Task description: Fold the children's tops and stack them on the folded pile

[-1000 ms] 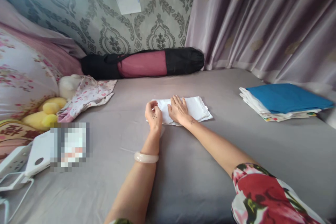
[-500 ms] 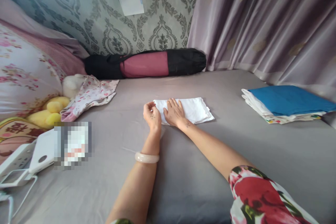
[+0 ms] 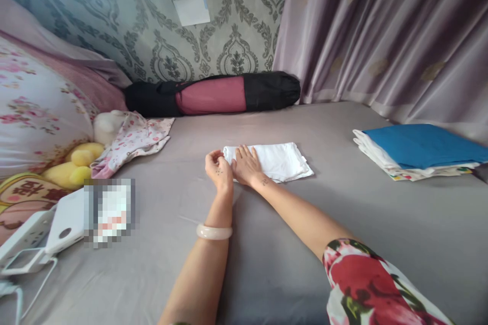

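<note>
A folded white garment (image 3: 280, 161) lies flat on the bed, with a small tag at its right end. My right hand (image 3: 247, 165) rests palm down on the garment's left part, fingers stretched out and a little spread. At the left edge, my left hand (image 3: 220, 168) is closed with curled fingers around the garment's edge. Its fingertips are partly hidden, and a pale bangle (image 3: 214, 232) circles that wrist. The two hands are side by side, close to touching.
Folded cloths with a blue one (image 3: 423, 144) on top lie at the right. A long black and maroon bag (image 3: 211, 94) runs along the wall. On the left are a patterned cloth (image 3: 133, 137), yellow plush toy (image 3: 72, 170), white device (image 3: 68, 221) and power strip (image 3: 26, 233).
My right hand has slid left over the white garment, closer to my left hand. My left hand has shifted very slightly left and stays closed. The view has moved a little.
</note>
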The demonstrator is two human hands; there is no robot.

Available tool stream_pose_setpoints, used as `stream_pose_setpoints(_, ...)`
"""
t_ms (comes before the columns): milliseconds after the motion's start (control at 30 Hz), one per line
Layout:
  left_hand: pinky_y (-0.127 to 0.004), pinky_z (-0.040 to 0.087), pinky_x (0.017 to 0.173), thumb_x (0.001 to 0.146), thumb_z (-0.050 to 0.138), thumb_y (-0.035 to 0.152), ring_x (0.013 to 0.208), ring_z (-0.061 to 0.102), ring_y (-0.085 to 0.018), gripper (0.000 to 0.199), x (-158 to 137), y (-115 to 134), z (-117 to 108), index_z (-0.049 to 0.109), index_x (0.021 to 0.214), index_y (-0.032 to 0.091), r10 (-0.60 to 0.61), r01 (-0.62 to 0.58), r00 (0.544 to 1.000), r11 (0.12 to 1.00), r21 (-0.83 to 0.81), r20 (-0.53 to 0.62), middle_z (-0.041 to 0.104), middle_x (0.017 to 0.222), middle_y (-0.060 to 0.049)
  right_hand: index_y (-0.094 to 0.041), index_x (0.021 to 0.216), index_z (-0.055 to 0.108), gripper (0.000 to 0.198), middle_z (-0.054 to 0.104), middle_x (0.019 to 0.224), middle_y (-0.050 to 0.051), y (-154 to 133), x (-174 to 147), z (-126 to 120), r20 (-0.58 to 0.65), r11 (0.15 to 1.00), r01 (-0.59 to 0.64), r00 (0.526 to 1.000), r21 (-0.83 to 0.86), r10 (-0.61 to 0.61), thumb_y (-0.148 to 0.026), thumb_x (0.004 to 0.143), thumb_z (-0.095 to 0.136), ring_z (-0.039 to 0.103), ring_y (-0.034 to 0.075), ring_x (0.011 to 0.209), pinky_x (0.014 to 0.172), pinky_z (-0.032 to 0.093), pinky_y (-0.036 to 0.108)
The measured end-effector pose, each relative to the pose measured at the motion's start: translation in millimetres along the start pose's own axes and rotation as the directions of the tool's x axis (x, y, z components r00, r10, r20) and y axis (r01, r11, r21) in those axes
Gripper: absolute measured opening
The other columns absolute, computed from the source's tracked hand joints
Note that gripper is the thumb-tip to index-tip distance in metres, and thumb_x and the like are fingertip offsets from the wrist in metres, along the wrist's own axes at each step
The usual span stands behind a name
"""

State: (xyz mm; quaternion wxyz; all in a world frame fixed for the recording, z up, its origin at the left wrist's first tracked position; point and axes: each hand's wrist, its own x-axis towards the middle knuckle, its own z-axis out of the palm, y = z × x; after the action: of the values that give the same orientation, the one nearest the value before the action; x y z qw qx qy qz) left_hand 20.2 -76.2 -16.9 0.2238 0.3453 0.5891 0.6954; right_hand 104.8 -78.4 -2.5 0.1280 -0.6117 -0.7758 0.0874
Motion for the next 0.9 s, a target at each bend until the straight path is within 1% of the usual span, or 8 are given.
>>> stream_pose_setpoints(167, -0.028, 0.050, 0.077, 0.069, 0.046, 0.011, 0.075, 0.062, -0.013, 0.022, 7, -8, -2, 0.059, 0.086, 0.016, -0.039, 0.036, 0.998, 0.998, -0.060, -0.049, 0.062, 0.078, -0.001, 0.002, 0.147, 0.035, 0.059, 0.032, 0.156, 0.018, 1, 0, 3, -0.006, 1.000, -0.005, 1.000, 0.002, 0.005, -0.030, 0.098, 0.029, 0.021, 0.027, 0.146, 0.119, 0.005, 0.044)
stream_pose_setpoints(333, -0.030, 0.051, 0.076, 0.067, 0.045, 0.009, 0.073, 0.062, -0.013, 0.023, 14, -8, -4, 0.059, 0.085, 0.016, -0.125, 0.110, 0.987, 0.984, -0.140, -0.101, 0.061, 0.076, -0.001, 0.003, 0.147, 0.035, 0.059, 0.032, 0.155, 0.019, -3, 3, 1, 0.033, 0.999, -0.029, 0.999, -0.035, 0.030, -0.029, 0.097, 0.029, 0.022, 0.029, 0.146, 0.119, 0.007, 0.046)
stream_pose_setpoints(433, -0.029, 0.051, 0.076, 0.066, 0.044, 0.008, 0.071, 0.062, -0.012, 0.024, 18, -7, -6, 0.059, 0.085, 0.015, -0.153, 0.127, 0.977, 0.977, -0.172, -0.150, 0.061, 0.075, 0.000, 0.003, 0.146, 0.036, 0.058, 0.034, 0.154, 0.021, -10, 9, 0, 0.031, 0.998, -0.021, 0.999, -0.053, 0.023, -0.026, 0.096, 0.030, 0.023, 0.028, 0.146, 0.119, 0.008, 0.045)
stream_pose_setpoints(567, -0.026, 0.049, 0.069, 0.067, 0.043, 0.009, 0.068, 0.061, -0.011, 0.023, 23, -3, -10, 0.058, 0.084, 0.015, -0.175, 0.131, 0.960, 0.971, -0.201, -0.217, 0.060, 0.073, 0.001, 0.001, 0.146, 0.036, 0.058, 0.032, 0.155, 0.020, -25, 19, 3, 0.012, 1.000, 0.026, 1.000, 0.001, -0.026, -0.028, 0.097, 0.028, 0.021, 0.027, 0.146, 0.119, 0.009, 0.044)
stream_pose_setpoints(700, -0.022, 0.044, 0.060, 0.068, 0.043, 0.010, 0.069, 0.061, -0.011, 0.022, 26, 4, -15, 0.057, 0.084, 0.016, -0.194, 0.139, 0.945, 0.967, -0.213, -0.262, 0.059, 0.075, 0.000, 0.004, 0.147, 0.034, 0.062, 0.028, 0.157, 0.021, -35, 22, 12, 0.004, 0.997, 0.037, 0.999, 0.063, -0.038, -0.034, 0.098, 0.027, 0.019, 0.028, 0.147, 0.119, 0.010, 0.043)
stream_pose_setpoints(800, -0.021, 0.043, 0.059, 0.067, 0.044, 0.010, 0.069, 0.061, -0.011, 0.023, 27, 4, -16, 0.056, 0.085, 0.016, -0.214, 0.151, 0.936, 0.962, -0.229, -0.280, 0.059, 0.076, 0.000, 0.005, 0.146, 0.035, 0.063, 0.026, 0.157, 0.021, -35, 22, 19, 0.008, 0.996, 0.028, 1.000, 0.088, -0.029, -0.035, 0.098, 0.028, 0.017, 0.028, 0.148, 0.119, 0.010, 0.043)
stream_pose_setpoints(900, -0.022, 0.044, 0.060, 0.068, 0.044, 0.009, 0.069, 0.061, -0.011, 0.023, 27, 2, -16, 0.057, 0.085, 0.016, -0.221, 0.160, 0.938, 0.959, -0.233, -0.267, 0.060, 0.076, 0.000, 0.004, 0.147, 0.034, 0.064, 0.025, 0.157, 0.020, -34, 21, 20, 0.005, 0.995, 0.029, 1.000, 0.092, -0.030, -0.035, 0.098, 0.028, 0.016, 0.027, 0.148, 0.120, 0.010, 0.042)
